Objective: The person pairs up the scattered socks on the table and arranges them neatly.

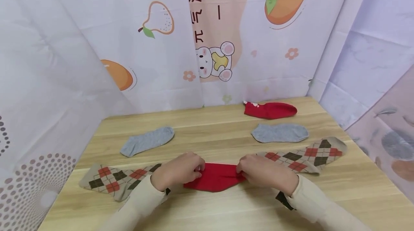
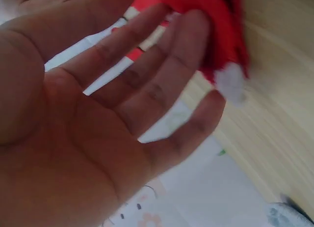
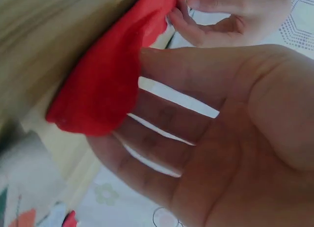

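Observation:
A red sock [image 1: 215,178] lies stretched sideways between both hands at the middle of the wooden table. Its left end is at the fingers of my left hand [image 1: 182,169], which pinch it. At its right end, my right hand [image 1: 266,170] holds the fabric between thumb and fingers. In the left wrist view, a white tip [image 2: 230,83] shows on the red sock beside the fingertips. The right wrist view shows the sock's rounded red end [image 3: 100,99] covering some fingertips of the right hand.
Argyle socks lie outward of each hand, one at left [image 1: 108,180] and one at right [image 1: 318,153]. Grey socks lie behind, at left [image 1: 148,141] and right [image 1: 280,133]. Another red sock [image 1: 275,110] is near the table's back edge, before a printed curtain [image 1: 161,80].

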The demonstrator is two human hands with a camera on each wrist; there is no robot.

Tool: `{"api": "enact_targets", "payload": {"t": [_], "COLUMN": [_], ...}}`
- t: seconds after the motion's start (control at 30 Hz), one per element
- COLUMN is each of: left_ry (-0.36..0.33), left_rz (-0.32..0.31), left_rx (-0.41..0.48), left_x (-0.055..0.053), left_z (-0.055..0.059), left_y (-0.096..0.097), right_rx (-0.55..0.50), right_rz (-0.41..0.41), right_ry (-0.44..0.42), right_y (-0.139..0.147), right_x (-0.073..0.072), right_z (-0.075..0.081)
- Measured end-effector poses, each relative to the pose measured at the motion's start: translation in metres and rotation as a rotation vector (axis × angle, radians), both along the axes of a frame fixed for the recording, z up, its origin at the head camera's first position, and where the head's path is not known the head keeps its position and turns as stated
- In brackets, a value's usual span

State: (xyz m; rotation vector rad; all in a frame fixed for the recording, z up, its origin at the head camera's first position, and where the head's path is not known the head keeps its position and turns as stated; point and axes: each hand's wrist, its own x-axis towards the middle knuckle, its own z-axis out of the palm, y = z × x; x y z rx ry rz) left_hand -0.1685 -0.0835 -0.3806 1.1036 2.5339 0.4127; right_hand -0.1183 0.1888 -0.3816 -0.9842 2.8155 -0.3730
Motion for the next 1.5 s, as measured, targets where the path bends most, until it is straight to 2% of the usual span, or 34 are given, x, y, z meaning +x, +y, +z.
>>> {"api": "enact_targets", "payload": {"t": [0.17, 0.33, 0.5, 0.77, 1.0, 1.1, 1.23, 1.4, 1.5], "left_ry": [-0.010, 0.064, 0.085, 0.178, 0.258, 0.284, 0.289, 0.285, 0.285], "left_rz": [0.006, -0.041, -0.019, -0.011, -0.012, -0.019, -0.018, -0.004, -0.004], "left_rx": [-0.024, 0.058, 0.136, 0.208, 0.227, 0.227, 0.219, 0.207, 0.207], "left_x": [0.005, 0.000, -0.009, -0.017, -0.020, -0.022, -0.025, -0.030, -0.035], "left_z": [0.006, 0.014, 0.020, 0.019, 0.019, 0.020, 0.020, 0.018, 0.018], "left_y": [-0.004, -0.004, 0.000, 0.005, 0.013, 0.017, 0.022, 0.027, 0.031], "right_rx": [0.030, 0.049, 0.023, 0.023, -0.011, -0.020, -0.029, -0.048, -0.061], "right_rz": [-0.077, -0.124, -0.162, -0.144, -0.202, -0.218, -0.225, -0.243, -0.251], "right_ry": [-0.010, -0.011, 0.010, 0.092, 0.089, 0.116, 0.136, 0.116, 0.144], "right_y": [0.006, 0.014, 0.022, 0.034, 0.050, 0.056, 0.062, 0.068, 0.074], "right_x": [-0.004, -0.008, -0.011, -0.020, -0.025, -0.027, -0.031, -0.039, -0.043], "right_z": [0.007, 0.018, 0.027, 0.031, 0.035, 0.036, 0.036, 0.035, 0.036]}}
